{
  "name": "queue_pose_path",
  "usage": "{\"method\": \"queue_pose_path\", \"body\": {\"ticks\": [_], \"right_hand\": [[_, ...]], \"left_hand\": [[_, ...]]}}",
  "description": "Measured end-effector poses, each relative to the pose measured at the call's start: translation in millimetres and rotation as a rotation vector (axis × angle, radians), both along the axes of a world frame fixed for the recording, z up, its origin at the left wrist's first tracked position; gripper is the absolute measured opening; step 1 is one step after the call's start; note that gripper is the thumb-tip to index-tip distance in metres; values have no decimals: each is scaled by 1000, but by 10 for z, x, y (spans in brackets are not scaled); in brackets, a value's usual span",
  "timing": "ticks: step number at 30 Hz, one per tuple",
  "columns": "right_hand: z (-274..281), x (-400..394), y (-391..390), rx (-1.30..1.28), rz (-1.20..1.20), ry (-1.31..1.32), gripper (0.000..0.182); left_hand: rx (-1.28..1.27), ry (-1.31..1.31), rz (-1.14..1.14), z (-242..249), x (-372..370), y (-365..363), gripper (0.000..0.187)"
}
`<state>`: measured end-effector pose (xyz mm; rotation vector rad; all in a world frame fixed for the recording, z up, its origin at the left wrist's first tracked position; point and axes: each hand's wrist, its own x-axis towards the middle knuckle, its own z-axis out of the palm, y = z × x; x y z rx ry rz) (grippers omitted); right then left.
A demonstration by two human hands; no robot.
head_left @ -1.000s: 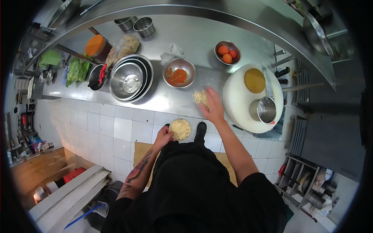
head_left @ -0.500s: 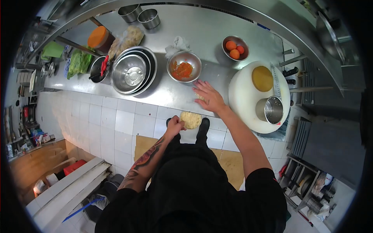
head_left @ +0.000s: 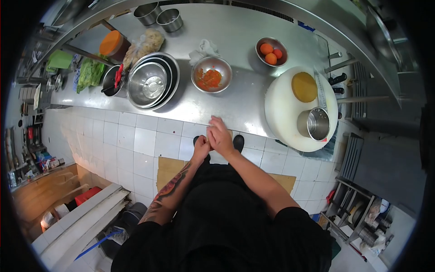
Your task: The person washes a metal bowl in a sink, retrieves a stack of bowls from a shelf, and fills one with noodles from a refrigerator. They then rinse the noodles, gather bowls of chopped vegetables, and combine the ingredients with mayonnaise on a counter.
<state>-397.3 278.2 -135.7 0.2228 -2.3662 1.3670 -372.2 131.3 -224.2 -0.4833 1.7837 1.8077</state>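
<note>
My left hand (head_left: 202,148) is closed at the near edge of the steel counter (head_left: 244,119), gripping a pale yellowish item that is now almost wholly covered. Over that item lies my right hand (head_left: 219,138), its fingers stretched out and touching the left hand. Only a small pale part (head_left: 230,134) shows beside the right hand. Beyond the hands stands a steel bowl (head_left: 228,81) with an orange-red chopped mixture (head_left: 210,79) in it.
Nested bowls (head_left: 174,93) stand left of the mixture bowl, a white cloth (head_left: 205,49) behind it. To the right are a bowl of orange-red round items (head_left: 270,58) and a white board (head_left: 283,104) with a steel pot (head_left: 313,124), a yellow-brown disc (head_left: 304,87) and a knife.
My right hand has moved from the counter beside the bowl back to my left hand, covering the pale item. The small pale lump under the right hand is gone from the counter.
</note>
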Motion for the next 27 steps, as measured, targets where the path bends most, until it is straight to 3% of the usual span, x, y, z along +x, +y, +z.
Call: {"method": "queue_pose_path", "body": {"ticks": [2, 7, 12, 14, 15, 17, 18, 22, 26, 27], "right_hand": [[59, 215, -40, 20, 53, -29, 6], [161, 411, 64, -151, 150, -121, 12], [69, -150, 604, -60, -156, -119, 20], [146, -342, 744, 194, -300, -120, 33], [147, -345, 728, 193, -299, -118, 33], [142, -336, 660, 468, -204, -146, 46], [139, -257, 570, 467, -203, -143, 46], [69, 336, 100, 212, 328, -213, 55], [247, 515, -103, 211, 333, -294, 58], [248, 509, -105, 325, 370, -290, 62]], "left_hand": [[-77, 99, -50, -116, 19, -33, 9], [66, 28, -43, 151, -36, -71, 11], [45, 41, -91, 112, -64, -192, 17], [18, 67, -109, 88, -64, -256, 17], [-7, 89, -127, 123, -73, -265, 17], [-9, 63, -120, 205, -68, -321, 16], [-8, 37, -118, 257, -87, -335, 16], [89, 6, -54, 237, -109, -376, 16], [-93, 88, -180, 252, -98, -510, 17], [-120, 125, -210, 272, -67, -536, 18]]}}
